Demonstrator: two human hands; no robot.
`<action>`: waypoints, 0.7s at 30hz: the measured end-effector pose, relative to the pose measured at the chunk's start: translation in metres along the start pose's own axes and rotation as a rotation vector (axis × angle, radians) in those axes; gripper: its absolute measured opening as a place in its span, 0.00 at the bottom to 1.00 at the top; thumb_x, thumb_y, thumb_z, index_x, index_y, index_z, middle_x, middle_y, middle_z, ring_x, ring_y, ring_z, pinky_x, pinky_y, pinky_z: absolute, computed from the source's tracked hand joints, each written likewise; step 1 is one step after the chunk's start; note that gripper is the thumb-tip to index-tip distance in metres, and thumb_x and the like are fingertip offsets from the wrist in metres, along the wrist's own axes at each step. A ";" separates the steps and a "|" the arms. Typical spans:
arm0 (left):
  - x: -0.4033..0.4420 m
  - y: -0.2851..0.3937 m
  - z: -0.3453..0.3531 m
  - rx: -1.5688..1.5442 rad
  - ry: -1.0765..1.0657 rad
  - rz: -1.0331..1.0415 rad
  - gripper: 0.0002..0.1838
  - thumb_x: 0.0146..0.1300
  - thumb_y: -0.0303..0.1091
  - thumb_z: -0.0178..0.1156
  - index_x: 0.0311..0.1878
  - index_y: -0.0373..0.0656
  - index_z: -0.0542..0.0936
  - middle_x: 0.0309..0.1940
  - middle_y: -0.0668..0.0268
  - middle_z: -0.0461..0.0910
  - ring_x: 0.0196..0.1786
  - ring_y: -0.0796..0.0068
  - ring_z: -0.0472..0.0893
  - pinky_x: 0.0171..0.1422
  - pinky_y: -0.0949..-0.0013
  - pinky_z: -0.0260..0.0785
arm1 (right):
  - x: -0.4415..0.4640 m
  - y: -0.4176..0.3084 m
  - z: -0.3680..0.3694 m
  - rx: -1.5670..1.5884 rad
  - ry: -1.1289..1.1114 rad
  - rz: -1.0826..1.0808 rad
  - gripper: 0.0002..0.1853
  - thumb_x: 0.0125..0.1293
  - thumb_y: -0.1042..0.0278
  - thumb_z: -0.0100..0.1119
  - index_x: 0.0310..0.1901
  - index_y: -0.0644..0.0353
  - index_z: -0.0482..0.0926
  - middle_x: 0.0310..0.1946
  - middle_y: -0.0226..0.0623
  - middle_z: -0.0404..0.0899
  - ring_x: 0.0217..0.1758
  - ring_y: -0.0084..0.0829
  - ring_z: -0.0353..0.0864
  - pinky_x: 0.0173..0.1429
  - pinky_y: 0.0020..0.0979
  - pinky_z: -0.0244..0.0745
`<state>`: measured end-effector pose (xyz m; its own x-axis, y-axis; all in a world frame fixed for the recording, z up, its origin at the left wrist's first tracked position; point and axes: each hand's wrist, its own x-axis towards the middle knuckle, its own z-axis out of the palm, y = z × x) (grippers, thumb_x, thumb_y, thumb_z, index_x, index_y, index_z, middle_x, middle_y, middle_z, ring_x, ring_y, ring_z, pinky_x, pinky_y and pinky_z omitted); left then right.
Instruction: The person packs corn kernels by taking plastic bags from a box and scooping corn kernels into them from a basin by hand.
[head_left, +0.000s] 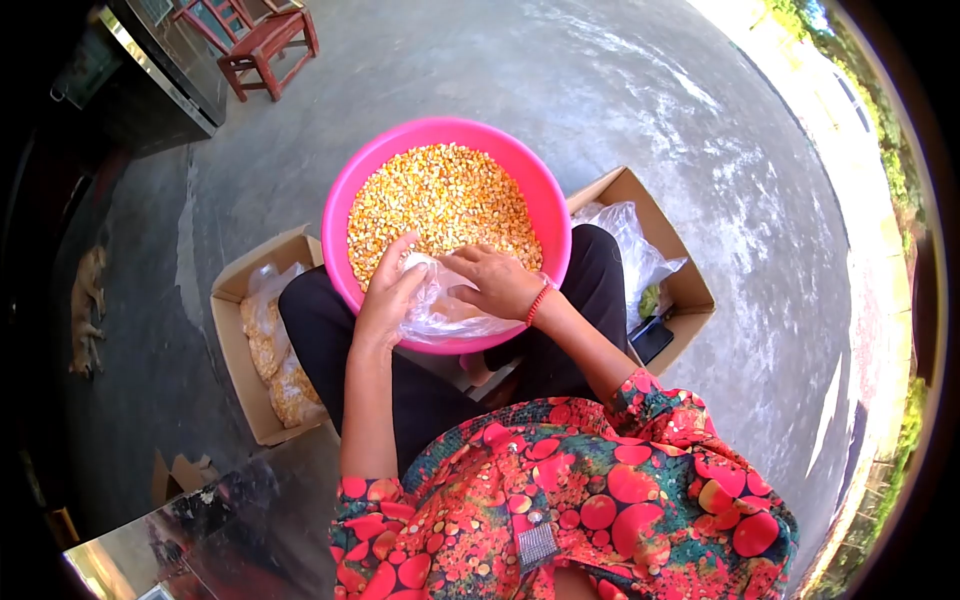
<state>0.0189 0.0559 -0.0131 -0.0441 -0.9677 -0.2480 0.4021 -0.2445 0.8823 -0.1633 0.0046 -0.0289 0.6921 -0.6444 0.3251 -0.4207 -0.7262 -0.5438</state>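
Note:
A pink basin (548, 215) rests on my lap between my knees, filled with loose yellow corn kernels (440, 195). Over its near edge lies a clear plastic bag (435, 318), its top bunched up. My left hand (385, 300) grips the bag's left side, thumb and forefinger near the kernels. From the right, my right hand (500, 283), with a red bracelet (539, 302) at the wrist, has its fingers bent over the bag's upper edge. Part of the right fingers is hidden behind the film.
Left of me, a cardboard box (243, 365) holds bags of corn (292, 392). Another cardboard box (690, 290) at right contains clear plastic bags (635, 250) and a dark phone (652, 340). A red wooden chair (268, 45) stands far left; a dog (88, 310) lies on the floor.

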 end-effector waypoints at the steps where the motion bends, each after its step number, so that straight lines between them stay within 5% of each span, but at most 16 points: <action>1: -0.004 0.002 -0.004 -0.031 -0.035 -0.019 0.22 0.61 0.24 0.54 0.60 0.43 0.69 0.38 0.68 0.78 0.40 0.85 0.75 0.41 0.80 0.68 | -0.003 0.006 0.003 -0.027 -0.321 0.156 0.13 0.61 0.61 0.52 0.44 0.59 0.76 0.27 0.49 0.77 0.35 0.47 0.79 0.41 0.44 0.73; 6: -0.013 0.016 -0.011 0.216 -0.139 0.051 0.11 0.60 0.23 0.53 0.45 0.38 0.80 0.37 0.69 0.80 0.37 0.86 0.76 0.43 0.80 0.68 | -0.003 0.023 0.009 0.174 -0.204 0.275 0.11 0.62 0.63 0.49 0.36 0.61 0.77 0.29 0.52 0.77 0.34 0.50 0.77 0.40 0.45 0.71; 8: 0.003 -0.005 -0.026 0.546 -0.104 0.059 0.12 0.60 0.22 0.52 0.45 0.38 0.81 0.34 0.69 0.80 0.36 0.87 0.76 0.44 0.80 0.68 | -0.001 0.040 0.018 0.043 0.104 0.284 0.07 0.57 0.70 0.52 0.35 0.61 0.77 0.30 0.49 0.77 0.35 0.49 0.77 0.40 0.45 0.71; 10: 0.014 -0.021 -0.036 0.501 -0.007 -0.060 0.14 0.60 0.22 0.51 0.48 0.38 0.79 0.33 0.68 0.81 0.37 0.85 0.76 0.44 0.80 0.68 | 0.013 0.021 0.000 -0.114 0.300 0.156 0.06 0.53 0.77 0.53 0.33 0.61 0.77 0.30 0.44 0.77 0.34 0.46 0.77 0.38 0.42 0.72; 12: 0.026 -0.026 -0.041 0.266 0.077 -0.011 0.15 0.62 0.25 0.51 0.52 0.36 0.76 0.39 0.70 0.78 0.33 0.89 0.73 0.34 0.84 0.64 | 0.023 0.002 -0.016 0.173 0.154 0.080 0.09 0.54 0.81 0.52 0.37 0.63 0.77 0.32 0.42 0.78 0.32 0.38 0.79 0.35 0.32 0.73; 13: 0.029 -0.026 -0.032 0.105 0.090 0.034 0.17 0.60 0.26 0.56 0.53 0.34 0.75 0.38 0.67 0.79 0.34 0.85 0.75 0.39 0.80 0.68 | 0.024 -0.005 -0.015 0.325 0.004 0.058 0.09 0.53 0.83 0.52 0.37 0.63 0.77 0.34 0.40 0.78 0.32 0.35 0.79 0.34 0.31 0.73; 14: 0.027 -0.022 -0.027 0.105 0.088 0.033 0.17 0.60 0.26 0.56 0.53 0.34 0.75 0.38 0.67 0.79 0.34 0.85 0.75 0.39 0.80 0.68 | 0.023 -0.008 -0.009 0.454 -0.151 0.033 0.10 0.53 0.78 0.51 0.38 0.61 0.78 0.32 0.44 0.78 0.37 0.43 0.79 0.40 0.37 0.74; 16: 0.023 -0.014 -0.019 0.210 0.093 0.073 0.18 0.58 0.27 0.60 0.53 0.34 0.75 0.43 0.66 0.77 0.39 0.85 0.75 0.43 0.80 0.68 | 0.015 -0.006 0.020 0.163 -0.188 0.034 0.11 0.55 0.75 0.51 0.39 0.61 0.78 0.34 0.48 0.79 0.38 0.45 0.79 0.46 0.39 0.73; 17: 0.021 -0.007 -0.016 0.217 0.117 0.000 0.21 0.53 0.22 0.60 0.53 0.33 0.74 0.48 0.60 0.76 0.50 0.75 0.76 0.52 0.74 0.68 | 0.006 -0.005 0.030 0.121 -0.268 0.013 0.11 0.55 0.73 0.51 0.40 0.61 0.77 0.34 0.49 0.78 0.38 0.47 0.78 0.45 0.40 0.71; 18: 0.024 -0.009 -0.020 0.219 0.116 0.004 0.21 0.53 0.22 0.60 0.53 0.33 0.74 0.48 0.60 0.76 0.50 0.75 0.76 0.52 0.74 0.68 | 0.002 -0.008 0.035 0.078 -0.349 -0.008 0.11 0.55 0.72 0.51 0.41 0.61 0.75 0.34 0.50 0.78 0.39 0.48 0.77 0.45 0.42 0.70; 19: 0.029 -0.014 -0.027 0.533 0.183 0.300 0.23 0.50 0.20 0.58 0.54 0.32 0.74 0.50 0.56 0.76 0.53 0.69 0.75 0.56 0.71 0.67 | 0.003 -0.007 0.040 0.062 -0.629 -0.079 0.10 0.54 0.72 0.51 0.39 0.61 0.75 0.34 0.51 0.77 0.37 0.50 0.77 0.43 0.42 0.70; 20: 0.033 -0.019 -0.032 0.844 0.246 0.597 0.25 0.48 0.18 0.56 0.54 0.31 0.73 0.52 0.53 0.75 0.56 0.64 0.74 0.59 0.68 0.66 | 0.000 -0.005 0.041 0.063 -0.630 -0.079 0.10 0.54 0.72 0.51 0.39 0.61 0.75 0.34 0.51 0.77 0.37 0.50 0.77 0.43 0.42 0.70; 21: 0.031 -0.012 -0.027 0.918 0.288 0.604 0.28 0.43 0.17 0.52 0.54 0.31 0.72 0.51 0.50 0.75 0.57 0.58 0.74 0.61 0.65 0.64 | 0.000 -0.008 0.035 0.148 -0.646 -0.007 0.10 0.54 0.72 0.51 0.39 0.61 0.75 0.33 0.51 0.77 0.36 0.49 0.77 0.42 0.41 0.71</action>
<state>0.0374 0.0310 -0.0422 0.1897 -0.9213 0.3393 -0.5409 0.1904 0.8193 -0.1392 0.0187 -0.0510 0.9263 -0.3336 -0.1752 -0.3621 -0.6592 -0.6590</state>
